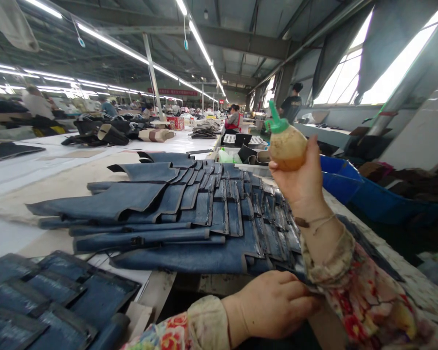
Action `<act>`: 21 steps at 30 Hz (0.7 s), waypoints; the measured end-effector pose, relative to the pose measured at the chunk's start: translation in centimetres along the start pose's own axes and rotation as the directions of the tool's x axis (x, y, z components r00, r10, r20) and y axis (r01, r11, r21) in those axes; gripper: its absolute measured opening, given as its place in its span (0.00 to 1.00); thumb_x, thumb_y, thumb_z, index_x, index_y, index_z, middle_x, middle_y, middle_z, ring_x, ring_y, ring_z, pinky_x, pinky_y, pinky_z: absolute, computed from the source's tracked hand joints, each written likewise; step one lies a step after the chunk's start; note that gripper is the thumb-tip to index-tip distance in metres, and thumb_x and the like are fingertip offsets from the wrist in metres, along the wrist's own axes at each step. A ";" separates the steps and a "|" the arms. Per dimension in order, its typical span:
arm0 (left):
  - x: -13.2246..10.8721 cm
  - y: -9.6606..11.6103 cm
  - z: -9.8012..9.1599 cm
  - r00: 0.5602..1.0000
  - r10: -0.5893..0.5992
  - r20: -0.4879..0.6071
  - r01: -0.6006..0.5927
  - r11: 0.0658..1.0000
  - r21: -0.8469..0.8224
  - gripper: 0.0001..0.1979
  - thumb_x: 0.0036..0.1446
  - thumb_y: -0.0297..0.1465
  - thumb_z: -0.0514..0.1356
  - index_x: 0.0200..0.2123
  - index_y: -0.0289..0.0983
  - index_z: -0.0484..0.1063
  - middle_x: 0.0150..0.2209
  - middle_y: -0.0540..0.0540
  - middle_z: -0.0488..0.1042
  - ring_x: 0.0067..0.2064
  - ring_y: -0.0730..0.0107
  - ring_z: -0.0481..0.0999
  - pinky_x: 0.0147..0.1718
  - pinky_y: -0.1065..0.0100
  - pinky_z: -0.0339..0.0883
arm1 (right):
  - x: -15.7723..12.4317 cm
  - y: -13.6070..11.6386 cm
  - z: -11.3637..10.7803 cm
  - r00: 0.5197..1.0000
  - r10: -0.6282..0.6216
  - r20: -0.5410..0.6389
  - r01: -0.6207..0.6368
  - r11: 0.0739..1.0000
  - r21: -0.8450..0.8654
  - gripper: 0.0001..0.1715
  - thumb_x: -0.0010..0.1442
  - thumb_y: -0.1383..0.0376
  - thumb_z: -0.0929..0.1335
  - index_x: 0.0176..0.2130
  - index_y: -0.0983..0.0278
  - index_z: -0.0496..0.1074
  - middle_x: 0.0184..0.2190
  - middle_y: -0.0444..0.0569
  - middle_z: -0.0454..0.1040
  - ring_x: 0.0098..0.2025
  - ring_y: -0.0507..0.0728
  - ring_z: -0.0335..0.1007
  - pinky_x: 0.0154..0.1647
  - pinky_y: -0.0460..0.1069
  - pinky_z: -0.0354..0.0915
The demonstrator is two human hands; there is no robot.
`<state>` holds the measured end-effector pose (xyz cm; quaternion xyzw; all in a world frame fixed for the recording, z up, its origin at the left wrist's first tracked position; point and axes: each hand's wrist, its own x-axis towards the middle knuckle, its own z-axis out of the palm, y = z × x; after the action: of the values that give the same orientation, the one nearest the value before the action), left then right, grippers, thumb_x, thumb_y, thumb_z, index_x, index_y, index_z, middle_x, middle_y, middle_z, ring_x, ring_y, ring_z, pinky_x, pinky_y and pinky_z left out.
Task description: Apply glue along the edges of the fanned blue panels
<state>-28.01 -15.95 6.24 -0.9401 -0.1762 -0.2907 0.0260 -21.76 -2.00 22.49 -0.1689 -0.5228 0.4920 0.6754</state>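
My right hand is raised above the table and wrapped round a small squeeze bottle of yellowish liquid with a green nozzle cap pointing up. My left hand rests low at the table's near edge, fingers together, touching the cuff of my right floral sleeve and the near end of the overlapped blue leather pieces. What, if anything, it pinches is hidden. The blue pieces lie fanned in long rows across the middle of the table.
More dark blue pieces are stacked at the near left. Blue plastic bins stand to the right of the table. Piles of dark material lie on far tables. Other people work in the background under strip lights.
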 end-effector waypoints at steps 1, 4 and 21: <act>-0.1 -0.2 0.1 0.999 -0.023 0.040 0.023 1.000 0.009 0.12 0.59 0.31 0.47 0.43 0.34 0.65 0.37 0.48 0.70 0.39 0.70 0.66 0.38 0.70 0.61 | 0.7 0.2 -0.1 0.999 0.017 0.028 -0.015 0.998 -0.055 0.33 0.52 0.39 0.60 0.48 0.56 0.65 0.44 0.50 0.67 0.43 0.58 0.67 0.25 0.47 0.63; -0.5 -0.7 0.7 0.974 -0.071 0.213 0.076 0.997 -0.013 0.11 0.58 0.32 0.48 0.39 0.36 0.67 0.33 0.50 0.71 0.34 0.70 0.66 0.32 0.68 0.61 | 2.9 1.0 -0.4 0.984 0.120 0.132 -0.088 0.970 -0.228 0.35 0.50 0.39 0.63 0.49 0.58 0.63 0.44 0.51 0.68 0.44 0.59 0.66 0.27 0.47 0.64; -6.0 -4.3 6.4 0.730 -0.332 0.598 0.577 0.768 -0.277 0.12 0.40 0.28 0.62 0.33 0.35 0.73 0.34 0.43 0.76 0.36 0.58 0.75 0.30 0.64 0.68 | 10.6 8.6 1.8 0.949 0.276 0.149 -0.154 0.823 -0.547 0.27 0.41 0.47 0.74 0.34 0.63 0.69 0.28 0.47 0.70 0.33 0.55 0.66 0.24 0.46 0.64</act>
<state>-30.63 -12.88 -2.65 -0.8867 -0.3364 -0.0574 -0.3120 -27.82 10.32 22.56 -0.3503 -0.6872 0.4180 0.4799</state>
